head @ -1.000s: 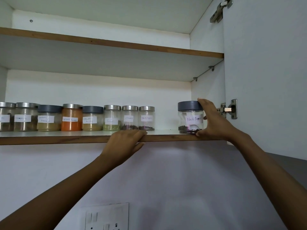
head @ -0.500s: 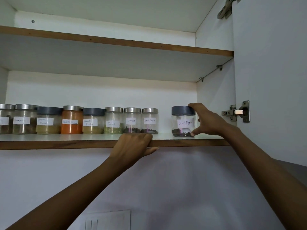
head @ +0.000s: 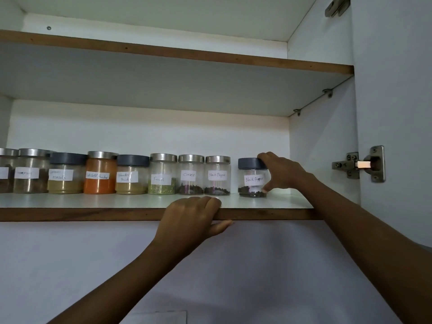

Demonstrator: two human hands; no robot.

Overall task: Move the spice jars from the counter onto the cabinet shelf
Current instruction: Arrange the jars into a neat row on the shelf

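A glass jar with a grey lid, labelled Black Pepper [head: 252, 177], stands on the lower cabinet shelf [head: 280, 203] at the right end of a row of several spice jars. My right hand [head: 280, 174] grips it from the right side, fingers on the lid and thumb near the base. Just left of it, apart by a small gap, is a steel-lidded Black Pepper jar [head: 217, 176], then Cloves [head: 190, 175] and Fennel [head: 162, 175]. My left hand [head: 191, 216] clasps the shelf's brown front edge below those jars.
The open cabinet door [head: 395, 113] with its hinge [head: 360, 164] stands close on the right. An upper shelf [head: 163, 52] runs above. Bare shelf surface lies between the held jar and the right cabinet wall. A switch plate [head: 156, 318] shows at the bottom.
My right hand has slid the grey-lidded Black Pepper jar further back on the shelf and leftward, closer to the row. My left hand has stayed on the shelf edge.
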